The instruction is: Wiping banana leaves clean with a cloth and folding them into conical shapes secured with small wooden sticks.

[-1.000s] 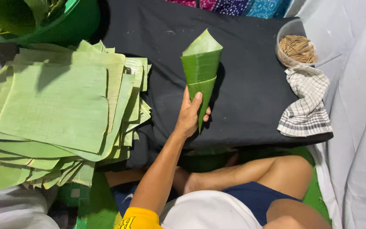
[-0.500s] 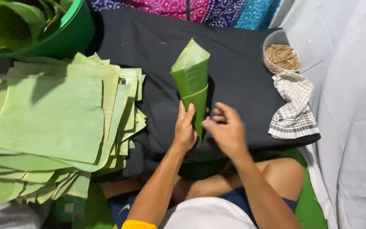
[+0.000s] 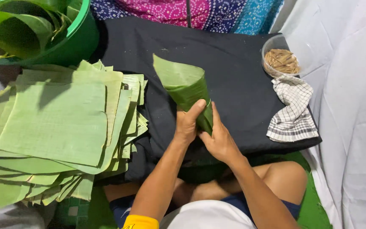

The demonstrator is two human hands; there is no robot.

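Two hands, black cloth underneath

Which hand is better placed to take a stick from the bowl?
Right. The bowl of sticks lies on the right side, nearer the right hand. The left hand grips the leaf cone and could probably hold it alone.

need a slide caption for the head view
Both hands, left hand and right hand, grip a rolled leaf cone beside a leaf stack.
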